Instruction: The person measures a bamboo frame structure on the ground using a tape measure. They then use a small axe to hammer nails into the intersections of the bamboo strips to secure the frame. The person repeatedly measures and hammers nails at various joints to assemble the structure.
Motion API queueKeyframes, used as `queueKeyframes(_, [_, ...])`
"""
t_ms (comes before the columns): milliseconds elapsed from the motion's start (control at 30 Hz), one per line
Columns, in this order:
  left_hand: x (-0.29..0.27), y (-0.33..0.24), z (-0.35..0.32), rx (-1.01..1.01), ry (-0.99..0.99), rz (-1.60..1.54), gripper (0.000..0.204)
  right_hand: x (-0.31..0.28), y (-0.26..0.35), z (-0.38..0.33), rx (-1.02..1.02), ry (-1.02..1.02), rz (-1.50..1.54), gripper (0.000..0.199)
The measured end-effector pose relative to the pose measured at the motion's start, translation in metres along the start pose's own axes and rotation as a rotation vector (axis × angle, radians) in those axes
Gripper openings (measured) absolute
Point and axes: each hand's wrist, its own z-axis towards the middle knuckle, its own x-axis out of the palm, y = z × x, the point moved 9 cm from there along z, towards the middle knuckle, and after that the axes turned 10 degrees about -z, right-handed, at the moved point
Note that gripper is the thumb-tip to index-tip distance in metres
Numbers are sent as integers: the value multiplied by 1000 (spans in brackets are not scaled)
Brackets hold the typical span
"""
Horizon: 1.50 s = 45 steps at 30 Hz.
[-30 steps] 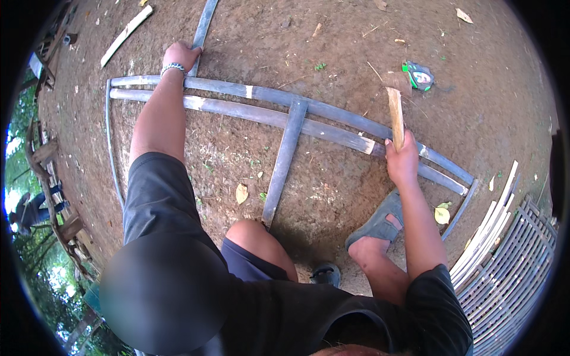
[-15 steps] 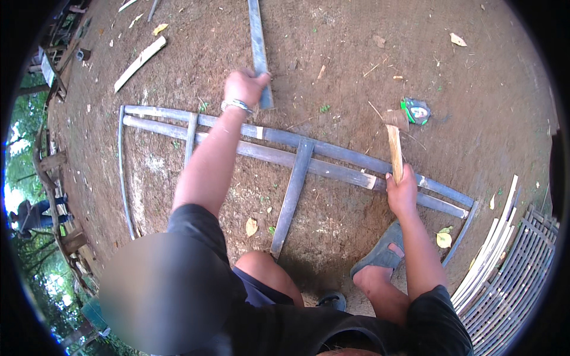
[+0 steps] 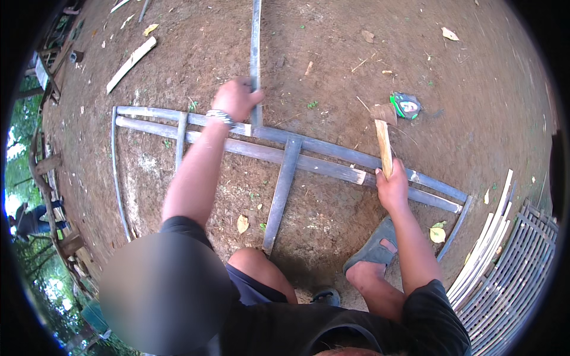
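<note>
My left hand (image 3: 236, 99), a band around its wrist, is closed at the near end of a long grey bamboo slat (image 3: 255, 50). The slat points away from me, and its near end meets or overlaps the far rail of a bamboo slat frame (image 3: 338, 152) lying on the ground. Contact there cannot be made out for sure. In my right hand (image 3: 392, 185), closed over the frame's right part, is a short pale wooden stick (image 3: 384, 142) pointing up and away. Two long rails and several crosspieces make up the frame, including a wide middle crosspiece (image 3: 282, 193).
Beyond the right hand lies a green and black packet (image 3: 406, 105), beside a brown piece (image 3: 383, 113). Pale strips (image 3: 490, 237) and a slatted bamboo panel (image 3: 510, 285) lie at right. A split bamboo piece (image 3: 132, 63) is far left. My sandalled foot (image 3: 373, 249) is near the frame.
My left hand has come nearer and slightly left, bringing the slat's near end to the frame's far rail. My right hand keeps its hold on the stick; the whole view has shifted slightly.
</note>
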Motion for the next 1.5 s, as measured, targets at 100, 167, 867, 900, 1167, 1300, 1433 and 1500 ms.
queueKeyframes(100, [-44,15,-2,123,-3,410,45,-2,1,-1,12,1,13,30])
queueKeyframes(167, [-72,15,12,135,-30,649,42,-6,-1,-2,27,-7,19,28])
queueKeyframes(867, [79,-95,83,567,-27,535,46,18,-19,4,125,134,178,29])
queueKeyframes(900, [82,-95,85,590,-7,566,46,20,-21,3,148,160,203,30])
queueKeyframes(1167, [83,-106,59,737,64,823,50,21,-13,13,270,312,413,40])
queueKeyframes(1300, [77,-84,30,873,145,893,52,20,-12,16,272,313,512,33])
queueKeyframes(1433, [54,-41,5,959,163,920,53,25,-7,18,251,336,528,33])
queueKeyframes(1500, [60,-29,-2,945,212,944,54,21,-9,17,257,330,515,33])
